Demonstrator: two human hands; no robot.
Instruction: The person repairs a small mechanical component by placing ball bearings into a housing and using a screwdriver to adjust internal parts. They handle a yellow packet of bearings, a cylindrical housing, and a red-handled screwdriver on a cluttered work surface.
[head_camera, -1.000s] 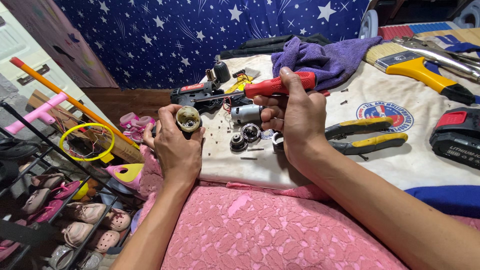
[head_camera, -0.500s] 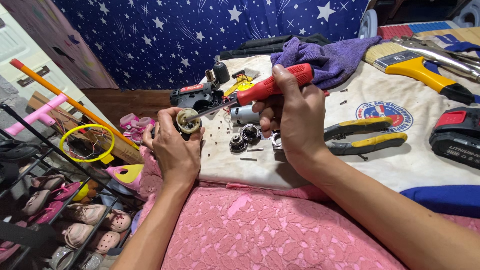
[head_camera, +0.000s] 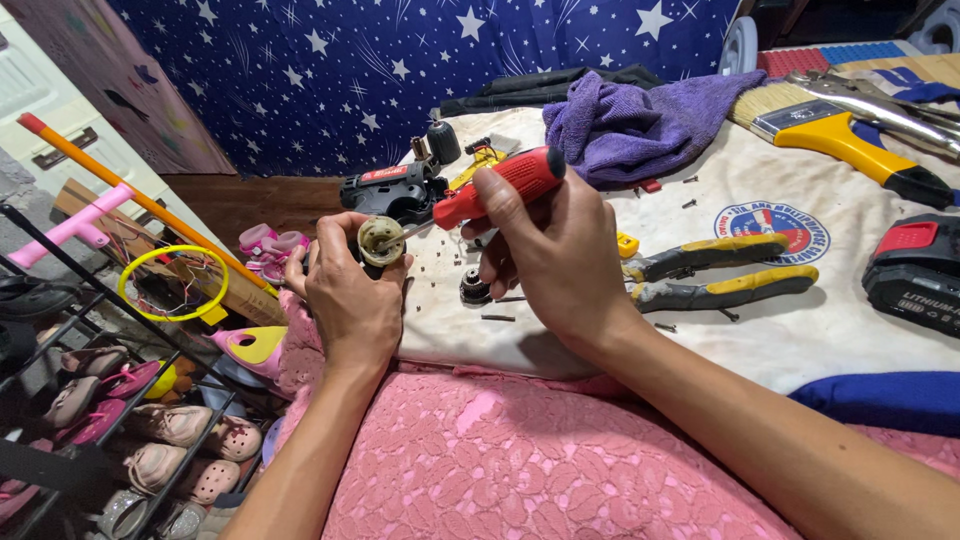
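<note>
The white cloth surface (head_camera: 860, 330) carries the loose tools, and both hands work just off its near-left corner, above a pink lace cover (head_camera: 500, 460).

Largest of the things in hand is the red-handled screwdriver (head_camera: 500, 185): one of it, stiff and light by the look, with a ribbed grip that should not slip. The right hand (head_camera: 555, 255) is closed around that handle, thumb along the top, and the thin shaft runs down to the left.

Next is the small round metal part (head_camera: 381, 240), a cylinder with a pale, grimy face turned toward the camera (probably a motor or gear housing, I cannot tell which). There is one, and it seems dense for its size, hard and perhaps greasy, so a hold around its barrel suits it best. The left hand (head_camera: 350, 295) does this, fingers curled tight about the body with the face left bare, and the screwdriver tip meets that face.

On the surface lie one pair of yellow-handled pliers (head_camera: 725, 270), one purple rag (head_camera: 640, 120), one yellow-handled brush (head_camera: 840, 125), one dark battery pack (head_camera: 915, 275), one dark round piece (head_camera: 474, 290) and several scattered screws, too small to count surely.
</note>
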